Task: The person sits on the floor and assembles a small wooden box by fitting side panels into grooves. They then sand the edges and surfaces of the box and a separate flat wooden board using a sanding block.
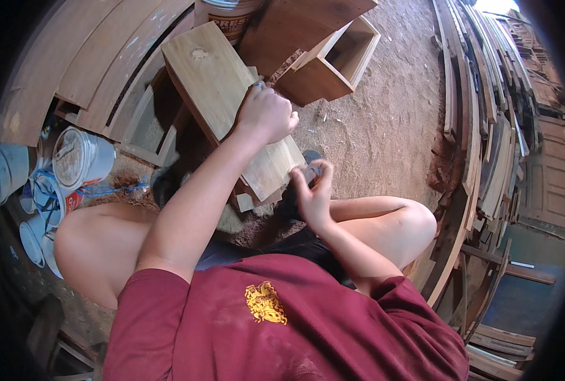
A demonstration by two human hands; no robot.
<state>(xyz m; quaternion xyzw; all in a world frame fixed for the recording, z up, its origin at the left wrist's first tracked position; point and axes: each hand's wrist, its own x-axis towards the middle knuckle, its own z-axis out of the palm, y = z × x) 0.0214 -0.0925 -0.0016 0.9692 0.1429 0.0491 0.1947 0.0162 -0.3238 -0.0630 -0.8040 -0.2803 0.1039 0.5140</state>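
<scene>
Head view: I sit low with my bare knees spread, and the long pale wooden block (222,82) lies between and beyond them, slanting from upper left down toward my lap. My left hand (268,115) is closed in a fist above the right-hand edge of its top face, knuckles up and thumb side away from me. The fingers fold under, so I cannot tell whether they grip anything. My right hand (315,193) is near the lower end of the block, thumb and fingers bent in close around a small grey piece (310,171), too unclear for me to say what it is. This hand is partly curled, just beside the wood; whether it touches the wood I cannot make out.

Just beyond my left fist, to the right of the block, stands an open wooden box (323,77). A white bucket (228,20) is past the far end. More buckets (82,159) crowd together at my left, and long planks (470,108) are stacked along my right. Sawdust covers the floor (377,120).
</scene>
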